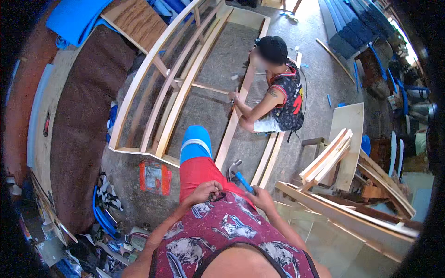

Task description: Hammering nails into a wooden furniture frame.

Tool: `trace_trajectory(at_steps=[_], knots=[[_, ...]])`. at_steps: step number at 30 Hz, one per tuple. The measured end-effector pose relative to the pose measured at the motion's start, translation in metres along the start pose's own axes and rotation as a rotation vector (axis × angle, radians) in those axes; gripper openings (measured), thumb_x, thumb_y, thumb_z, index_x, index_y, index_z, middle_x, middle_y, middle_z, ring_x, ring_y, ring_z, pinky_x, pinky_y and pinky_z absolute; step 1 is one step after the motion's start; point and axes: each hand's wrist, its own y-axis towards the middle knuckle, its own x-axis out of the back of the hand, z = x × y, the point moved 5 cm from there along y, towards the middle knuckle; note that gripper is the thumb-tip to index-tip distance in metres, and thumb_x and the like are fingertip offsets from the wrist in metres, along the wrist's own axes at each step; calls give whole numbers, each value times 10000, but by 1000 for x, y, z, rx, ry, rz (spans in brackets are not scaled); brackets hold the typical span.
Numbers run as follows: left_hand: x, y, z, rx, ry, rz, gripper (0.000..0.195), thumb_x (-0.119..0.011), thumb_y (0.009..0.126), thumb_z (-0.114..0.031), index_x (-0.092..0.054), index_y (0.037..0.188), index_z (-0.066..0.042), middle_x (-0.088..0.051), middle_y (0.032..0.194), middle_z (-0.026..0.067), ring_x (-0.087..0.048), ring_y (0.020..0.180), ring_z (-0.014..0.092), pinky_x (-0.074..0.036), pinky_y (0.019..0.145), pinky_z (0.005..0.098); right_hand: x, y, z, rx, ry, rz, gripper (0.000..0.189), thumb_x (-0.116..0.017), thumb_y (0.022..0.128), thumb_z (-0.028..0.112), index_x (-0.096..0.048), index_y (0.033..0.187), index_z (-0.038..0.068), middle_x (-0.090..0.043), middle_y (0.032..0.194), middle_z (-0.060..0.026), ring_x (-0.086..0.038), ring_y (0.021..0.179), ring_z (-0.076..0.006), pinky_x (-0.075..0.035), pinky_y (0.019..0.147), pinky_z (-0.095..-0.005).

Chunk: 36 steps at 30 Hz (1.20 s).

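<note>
My right hand (261, 198) grips the blue handle of a claw hammer (245, 182), its metal head pointing up and away beside my red clothing. At my waist my left hand (207, 191) has its fingers curled in next to a small dark thing (218, 197); whether it holds this is unclear. Before me on the floor lies a large wooden frame (177, 100) of long rails joined by crosspieces. My blue-covered knee (195, 140) with a white band shows over its near end.
A co-worker (278, 87) in a black cap crouches at the frame's right side, one hand on a rail. Cut boards (326, 158) and a long beam (351, 212) are stacked at right. Scraps (114, 239) litter the lower left, near a brown sheet (87, 132).
</note>
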Motion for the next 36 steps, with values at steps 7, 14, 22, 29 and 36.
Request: trace_trajectory(at_steps=[7, 14, 22, 29, 36], knots=[[50, 94, -66, 106, -38, -5, 164, -495, 879, -148, -591, 984, -66, -473, 650, -58, -439, 541, 38, -335, 463, 195, 18, 91, 35, -86, -60, 121, 457, -619, 807, 421, -608, 1108, 79, -625, 760, -215, -637, 723, -354, -468, 648, -437], [200, 303, -135, 165, 142, 15, 216, -489, 830, -118, -652, 950, -42, -620, 869, 72, -568, 764, 162, -467, 626, 299, 48, 231, 89, -311, -56, 144, 475, -618, 825, 449, -603, 1070, 42, -643, 800, -202, -635, 730, -341, -467, 664, -429], [190, 379, -170, -190, 293, 227, 340, -394, 945, -244, -547, 1122, 2, -581, 1024, 143, -551, 904, 234, -445, 803, 347, 63, 377, 177, -532, 422, -28, 374, -638, 844, 279, -577, 1113, 26, -627, 861, -102, -551, 779, -164, -450, 729, -302], [169, 373, -241, 12, 256, 54, 410, -296, 991, -347, -459, 1200, -33, -535, 883, 63, -500, 727, 134, -445, 673, 307, 89, 443, 189, -597, 380, 130, 283, -591, 878, 207, -571, 1065, -5, -570, 723, -32, -512, 611, -114, -430, 562, -278], [166, 393, -269, 192, 186, 24, 361, -338, 991, -311, -536, 1027, -10, -560, 780, 84, -549, 705, 167, -459, 665, 318, 131, 489, 179, -447, 542, 152, 216, -637, 853, 192, -574, 929, 0, -526, 648, -5, -459, 538, -88, -375, 483, -269]])
